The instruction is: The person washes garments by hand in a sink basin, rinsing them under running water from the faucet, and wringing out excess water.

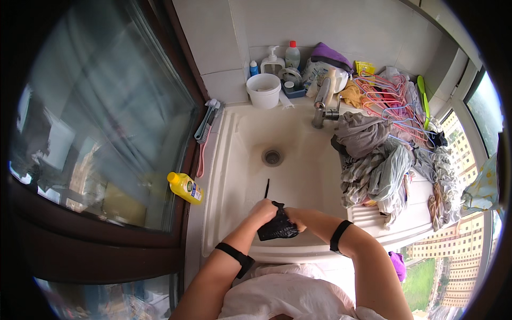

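A small black garment with a lacy texture [277,229] is bunched between my two hands, low over the near end of the white sink [308,184]. My left hand [264,211] is closed on its upper left part, and a thin black strap [267,189] sticks out past my fist toward the drain [272,157]. On the other side, my right hand [295,219] grips the garment's right edge, with its fingers partly hidden behind the wrist and the cloth. No standing water is plain in the basin.
Wrung clothes [372,160] are heaped on the ribbed washboard [360,216] at right, beside hangers [394,100]. A metal faucet [320,104] rises at the back, near a white bucket [264,90]. A yellow bottle [186,188] and brushes [204,136] lie on the left ledge.
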Tool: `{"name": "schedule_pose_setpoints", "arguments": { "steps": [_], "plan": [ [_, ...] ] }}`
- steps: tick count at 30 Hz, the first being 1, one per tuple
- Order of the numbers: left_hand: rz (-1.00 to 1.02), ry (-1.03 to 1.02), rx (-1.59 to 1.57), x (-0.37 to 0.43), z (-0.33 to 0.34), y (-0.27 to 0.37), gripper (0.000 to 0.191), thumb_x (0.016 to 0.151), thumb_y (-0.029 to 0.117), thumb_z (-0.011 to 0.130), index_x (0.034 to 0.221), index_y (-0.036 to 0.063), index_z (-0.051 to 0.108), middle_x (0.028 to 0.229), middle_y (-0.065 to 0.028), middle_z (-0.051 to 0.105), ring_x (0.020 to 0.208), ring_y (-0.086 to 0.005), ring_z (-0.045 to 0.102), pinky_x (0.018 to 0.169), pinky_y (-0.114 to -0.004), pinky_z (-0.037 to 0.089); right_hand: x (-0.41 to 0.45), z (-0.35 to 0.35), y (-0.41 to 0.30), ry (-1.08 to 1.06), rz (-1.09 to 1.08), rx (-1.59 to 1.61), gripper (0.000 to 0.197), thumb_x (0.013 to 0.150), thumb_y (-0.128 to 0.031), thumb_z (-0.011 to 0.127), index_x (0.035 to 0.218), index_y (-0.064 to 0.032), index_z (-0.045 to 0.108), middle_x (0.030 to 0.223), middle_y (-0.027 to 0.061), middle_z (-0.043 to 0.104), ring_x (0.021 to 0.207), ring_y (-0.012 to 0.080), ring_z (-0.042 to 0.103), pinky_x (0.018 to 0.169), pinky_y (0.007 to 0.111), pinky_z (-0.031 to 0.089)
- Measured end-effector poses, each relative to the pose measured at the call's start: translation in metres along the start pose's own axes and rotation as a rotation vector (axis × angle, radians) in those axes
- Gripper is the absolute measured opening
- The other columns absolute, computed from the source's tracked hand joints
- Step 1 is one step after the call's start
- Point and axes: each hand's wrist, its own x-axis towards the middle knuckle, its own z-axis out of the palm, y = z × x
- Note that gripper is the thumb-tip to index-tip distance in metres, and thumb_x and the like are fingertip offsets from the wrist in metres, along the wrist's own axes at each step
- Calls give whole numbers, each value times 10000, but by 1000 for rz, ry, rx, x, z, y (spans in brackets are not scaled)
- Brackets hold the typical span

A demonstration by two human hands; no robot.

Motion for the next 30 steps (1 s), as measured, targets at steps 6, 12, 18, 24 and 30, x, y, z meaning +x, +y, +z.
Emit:
{"name": "schedule_pose_setpoints", "arguments": {
  "steps": [6, 12, 18, 24, 30],
  "plan": [
    [360, -231, 273, 49, 38, 107, 237, 746, 107, 471, 857, -41, 619, 896, -259, 591, 855, -396, 573, 722, -416, 456, 46, -139, 31, 564, -502, -1066, 246, 828, -221, 501, 976, -50, 598, 891, 147, 633, 812, 277, 617, 720, 382, 501],
    [-286, -227, -976, 42, -14, 118, 414, 820, 230, 502, 1179, 25, 479, 1055, -149, 559, 951, -301, 512, 774, -353, 396, -67, -110, -33, 793, -487, -791, 425, 800, -314, 545, 1086, 0, 558, 963, 183, 619, 812, 333, 622, 744, 389, 485],
    [-367, 36, -1269, 68, -61, 86, 350, 819, 177, 517, 1138, 37, 493, 1042, -122, 552, 926, -246, 531, 792, -391, 402, -35, -127, -66, 653, -775, -368, 628, 760, -488, 554, 1130, 18, 514, 1048, 226, 579, 990, 350, 559, 847, 385, 440],
    [-315, 141, -1378, 93, -88, 55, 407, 815, 161, 522, 1199, 50, 445, 1104, -92, 525, 1009, -222, 509, 838, -392, 406, -17, -144, -111, 567, -714, -600, 560, 755, -448, 573, 1133, -35, 551, 1157, 181, 539, 1057, 345, 518, 878, 371, 425],
    [-240, 295, -1201, 104, -102, 68, 305, 805, 127, 525, 1088, 16, 503, 1015, -92, 557, 930, -218, 544, 778, -359, 432, -9, -170, -119, 516, -823, -1557, 484, 722, -318, 624, 1124, -57, 556, 1186, 152, 517, 1073, 353, 497, 897, 401, 419]
  ]
}}
